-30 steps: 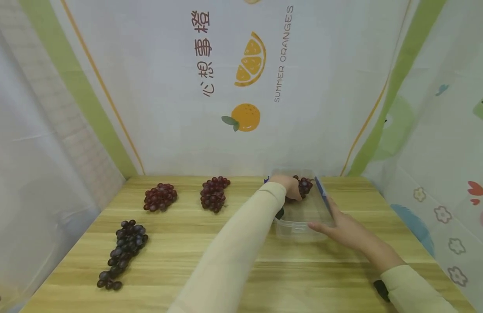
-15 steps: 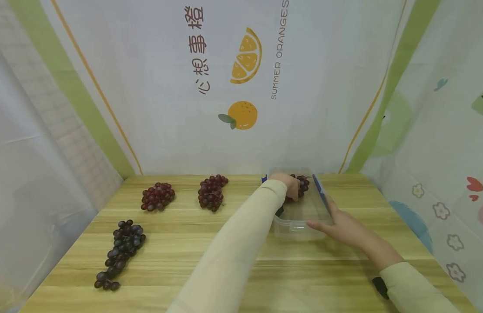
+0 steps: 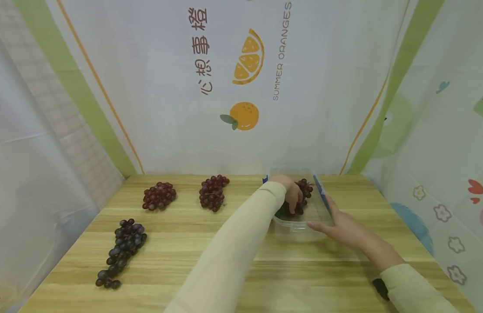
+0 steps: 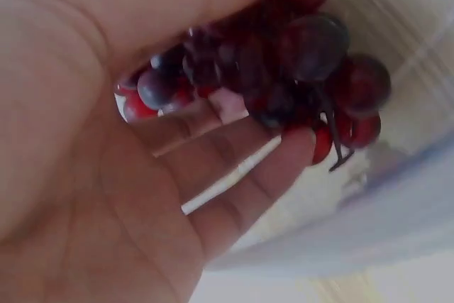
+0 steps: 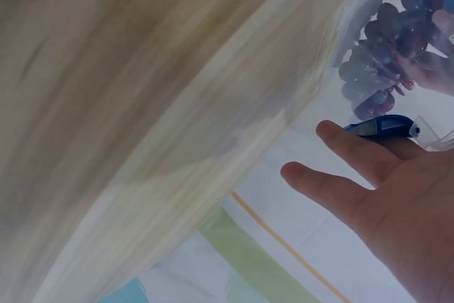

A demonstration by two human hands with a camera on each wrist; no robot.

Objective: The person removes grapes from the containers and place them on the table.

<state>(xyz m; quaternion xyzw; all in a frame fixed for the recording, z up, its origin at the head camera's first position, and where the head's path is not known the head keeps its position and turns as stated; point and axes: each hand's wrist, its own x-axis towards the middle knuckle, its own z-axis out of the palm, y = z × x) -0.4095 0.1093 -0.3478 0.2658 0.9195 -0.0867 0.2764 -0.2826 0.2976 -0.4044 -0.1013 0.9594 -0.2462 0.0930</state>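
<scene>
My left hand reaches down into a clear plastic box and holds a bunch of dark red grapes. In the left wrist view the thumb lies over the grapes and the fingers bend beneath them, with a bit of stem sticking out. My right hand rests at the box's near right corner, thumb on the front rim, fingers fairly straight along the side by a blue latch. Through the box wall, the right wrist view shows the grapes beside the latch.
On the wooden table, two red grape bunches lie at the back, one far left and one nearer the middle. A long black grape bunch lies at front left. A printed curtain rises right behind the table.
The fingers of my left hand have shifted toward the near side of the box, and the grapes sit a little nearer and lower in it. My right hand stays in place.
</scene>
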